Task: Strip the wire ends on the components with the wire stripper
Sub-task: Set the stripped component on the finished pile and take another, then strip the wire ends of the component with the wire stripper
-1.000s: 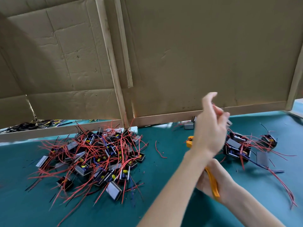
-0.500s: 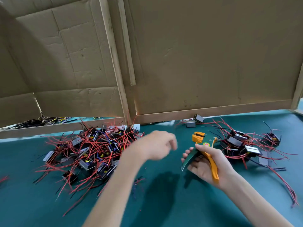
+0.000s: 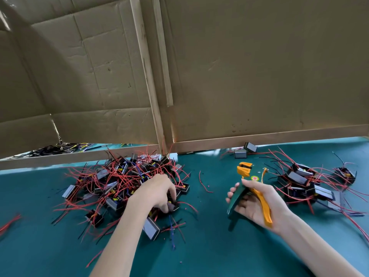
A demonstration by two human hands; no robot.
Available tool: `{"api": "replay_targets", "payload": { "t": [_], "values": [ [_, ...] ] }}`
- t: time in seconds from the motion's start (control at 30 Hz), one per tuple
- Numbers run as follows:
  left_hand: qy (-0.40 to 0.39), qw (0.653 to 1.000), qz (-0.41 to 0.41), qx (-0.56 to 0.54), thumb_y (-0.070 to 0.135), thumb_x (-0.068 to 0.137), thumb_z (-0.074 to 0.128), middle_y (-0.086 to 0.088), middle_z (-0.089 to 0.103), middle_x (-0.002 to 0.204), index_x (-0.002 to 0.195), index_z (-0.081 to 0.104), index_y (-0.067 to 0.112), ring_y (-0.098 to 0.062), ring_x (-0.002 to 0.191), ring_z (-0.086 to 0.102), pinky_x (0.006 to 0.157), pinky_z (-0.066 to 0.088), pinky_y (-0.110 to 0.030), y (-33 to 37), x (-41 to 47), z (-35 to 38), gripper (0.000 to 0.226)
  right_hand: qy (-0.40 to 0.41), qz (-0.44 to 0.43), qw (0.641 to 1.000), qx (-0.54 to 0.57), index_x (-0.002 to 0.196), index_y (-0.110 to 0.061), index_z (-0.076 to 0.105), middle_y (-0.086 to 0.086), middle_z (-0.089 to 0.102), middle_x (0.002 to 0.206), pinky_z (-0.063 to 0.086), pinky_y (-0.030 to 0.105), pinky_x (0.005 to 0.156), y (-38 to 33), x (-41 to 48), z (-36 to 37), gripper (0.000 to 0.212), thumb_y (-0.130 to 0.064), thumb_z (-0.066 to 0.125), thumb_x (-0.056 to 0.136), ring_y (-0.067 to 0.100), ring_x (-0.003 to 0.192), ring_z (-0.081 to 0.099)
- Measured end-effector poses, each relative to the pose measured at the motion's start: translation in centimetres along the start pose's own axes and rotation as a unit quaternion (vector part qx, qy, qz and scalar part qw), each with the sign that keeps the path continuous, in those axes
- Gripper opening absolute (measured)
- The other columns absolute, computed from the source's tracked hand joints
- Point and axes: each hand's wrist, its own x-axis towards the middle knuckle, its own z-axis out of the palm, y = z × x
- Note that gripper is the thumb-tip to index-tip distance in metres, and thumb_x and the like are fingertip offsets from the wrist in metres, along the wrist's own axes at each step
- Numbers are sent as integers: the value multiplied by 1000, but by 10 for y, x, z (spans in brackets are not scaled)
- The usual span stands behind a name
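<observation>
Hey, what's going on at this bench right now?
A person is working through wired components at a green table. The left hand is down in the big pile on the left, fingers pinching one component at its near edge. The right hand holds the orange and green wire stripper above the table, not yet on any wire. A smaller pile lies to its right.

One wide-angle head-worn view looks forward and down, close over the surface (image 3: 209,246), left grip (image 3: 157,191) and right grip (image 3: 257,204) nearest, cardboard wall (image 3: 259,66) beyond them.
</observation>
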Motion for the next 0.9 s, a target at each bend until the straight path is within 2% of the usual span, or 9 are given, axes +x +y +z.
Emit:
{"api": "replay_targets", "payload": {
  "t": [0.07, 0.13, 0.27, 0.33, 0.37, 0.47, 0.6, 0.73, 0.9],
  "values": [
    [46, 999, 20, -12, 32, 70, 84, 1, 45, 106, 102, 69, 28, -18, 104, 46, 86, 47, -36, -3, 5, 5, 36, 0, 1, 1000, -5, 85, 0, 59, 20, 65, 79, 59, 44, 64, 0, 0, -1, 20, -14, 65, 73, 34, 70, 69],
    [90, 992, 57, -70, 39, 70, 82, 3, 46, 102, 98, 67, 28, -16, 104, 41, 90, 43, -35, -2, 9, 6, 34, 1, -1, 1000, -9, 86, 0, 59, 20, 65, 80, 59, 44, 65, 0, 0, -2, 20, -14, 65, 74, 34, 70, 69],
    [188, 949, 115, -226, 36, 71, 81, 9, 59, 94, 89, 60, 24, -3, 89, 50, 80, 41, -21, 21, 11, 6, 30, 3, -16, 1000, -21, 86, -1, 60, 20, 64, 80, 60, 45, 66, 0, -5, -5, 19, -15, 64, 74, 34, 71, 68],
    [176, 928, 123, -305, 29, 74, 80, 12, 63, 88, 89, 56, 21, 5, 72, 52, 69, 40, -11, 35, 10, 9, 29, 3, -23, 999, -30, 85, -1, 60, 20, 64, 80, 60, 45, 67, -1, -8, -7, 18, -15, 64, 75, 34, 71, 68],
    [149, 926, 130, -323, 25, 76, 79, 10, 64, 87, 89, 53, 21, 1, 71, 54, 67, 40, -12, 41, 10, 11, 29, 2, -26, 999, -32, 84, -1, 61, 20, 64, 79, 60, 45, 66, -1, -9, -9, 17, -14, 64, 74, 34, 71, 68],
    [71, 958, 144, -238, 19, 78, 73, 2, 65, 91, 95, 49, 21, -14, 77, 54, 71, 43, -22, 50, 12, 23, 29, 5, -35, 999, -36, 81, 0, 62, 21, 64, 78, 59, 45, 65, -3, -13, -12, 14, -12, 63, 73, 35, 69, 69],
    [43, 982, 130, -130, 23, 74, 71, -1, 64, 97, 93, 54, 22, -22, 89, 59, 79, 50, -33, 50, 13, 34, 25, 12, -38, 999, -30, 81, 0, 62, 21, 65, 78, 59, 45, 64, -5, -15, -13, 14, -11, 62, 72, 36, 70, 70],
    [89, 966, 150, -192, 33, 79, 73, 3, 65, 105, 98, 64, 19, -12, 100, 59, 90, 46, -27, 57, 17, 39, 25, 14, -43, 999, -29, 81, 0, 62, 21, 65, 78, 59, 45, 63, -6, -16, -14, 15, -11, 63, 71, 36, 70, 70],
    [126, 943, 166, -259, 21, 83, 71, 1, 68, 86, 83, 60, 18, -15, 83, 63, 80, 49, -27, 64, 20, 47, 11, 16, -41, 999, -30, 82, 0, 61, 21, 65, 78, 59, 45, 64, -5, -17, -12, 15, -11, 63, 72, 36, 70, 70]
  ]
}}
